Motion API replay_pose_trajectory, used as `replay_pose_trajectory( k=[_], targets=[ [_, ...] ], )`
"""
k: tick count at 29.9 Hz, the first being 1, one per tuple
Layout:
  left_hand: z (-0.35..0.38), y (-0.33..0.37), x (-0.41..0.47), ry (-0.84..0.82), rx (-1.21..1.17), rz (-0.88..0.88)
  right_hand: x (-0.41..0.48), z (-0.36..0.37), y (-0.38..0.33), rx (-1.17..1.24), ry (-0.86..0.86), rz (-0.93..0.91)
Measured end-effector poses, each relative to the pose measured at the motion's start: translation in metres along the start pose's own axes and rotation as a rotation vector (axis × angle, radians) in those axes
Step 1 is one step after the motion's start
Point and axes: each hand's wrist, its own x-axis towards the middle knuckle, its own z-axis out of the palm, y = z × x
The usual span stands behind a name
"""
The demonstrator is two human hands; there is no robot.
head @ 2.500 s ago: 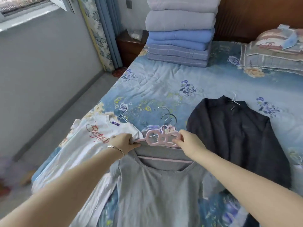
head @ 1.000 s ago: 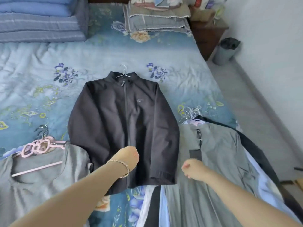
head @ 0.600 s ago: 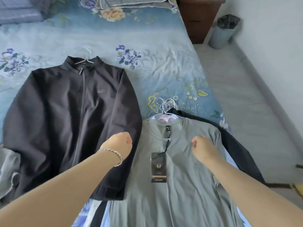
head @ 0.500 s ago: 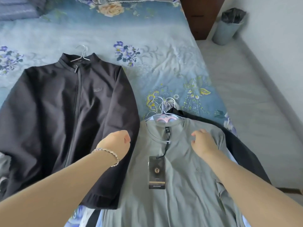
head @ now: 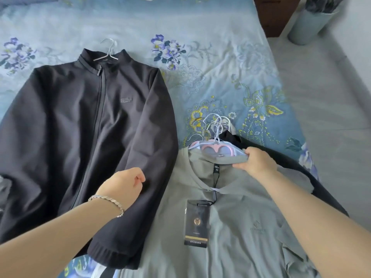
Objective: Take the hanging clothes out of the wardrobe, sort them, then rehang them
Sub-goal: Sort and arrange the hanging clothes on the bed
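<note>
Jacket [head: 100, 127]: black, zipped, flat on bed [head: 210, 63], far left
Left hand [head: 124, 185]: fingers curled, holding nothing, over jacket sleeve
Green shirt [head: 241, 217]: top of pile, just right of jacket
Right hand [head: 259, 162]: pinching shirt collar beside pink hanger [head: 217, 149]

The black jacket [head: 80, 127] is smooth matt cloth with a ribbed cuff, on a shiny metal wire hanger [head: 108, 54]. The grey-green shirt [head: 247, 213] is soft matt cloth, its tag [head: 197, 223] glossy black card, the pink hanger [head: 217, 148] at its neck smooth plastic. The bedspread [head: 216, 63] is creased quilted cloth.
</note>
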Motion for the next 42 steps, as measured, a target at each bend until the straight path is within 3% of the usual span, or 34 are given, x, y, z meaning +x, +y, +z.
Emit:
replay_pose_trajectory(
  k=[3, 5, 9, 15, 20, 23, 28, 33, 42],
  targets=[
    [-0.007, 0.0, -0.013, -0.002, -0.042, -0.002, -0.026, -0.024, 0.015, 0.25, -0.129, 0.03],
    [-0.01, -0.002, -0.023, -0.023, -0.019, 0.022, -0.047, -0.043, 0.021, 0.268, -0.094, 0.049],
    [-0.023, -0.003, -0.056, -0.006, -0.152, -0.003, -0.1, -0.071, 0.019, 0.13, 0.095, 0.039],
    [-0.064, -0.018, -0.126, 0.11, -0.235, 0.045, -0.2, -0.105, -0.005, 0.11, 0.554, 0.004],
    [-0.113, -0.035, -0.196, 0.279, -0.25, 0.114, -0.287, -0.139, -0.045, 0.079, 0.754, -0.307],
    [-0.148, -0.057, -0.24, 0.363, -0.294, 0.119, -0.339, -0.163, -0.084, 0.016, 0.784, -0.506],
    [-0.22, -0.13, -0.318, 0.579, -0.303, 0.102, -0.427, -0.198, -0.175, 0.074, 0.875, -0.611],
    [-0.267, -0.231, -0.36, 0.678, -0.34, 0.014, -0.494, -0.202, -0.28, 0.024, 0.716, -0.705],
    [-0.293, -0.419, -0.322, 0.563, -0.215, -0.105, -0.488, -0.075, -0.398, 0.083, 0.728, -0.783]
  ],
)
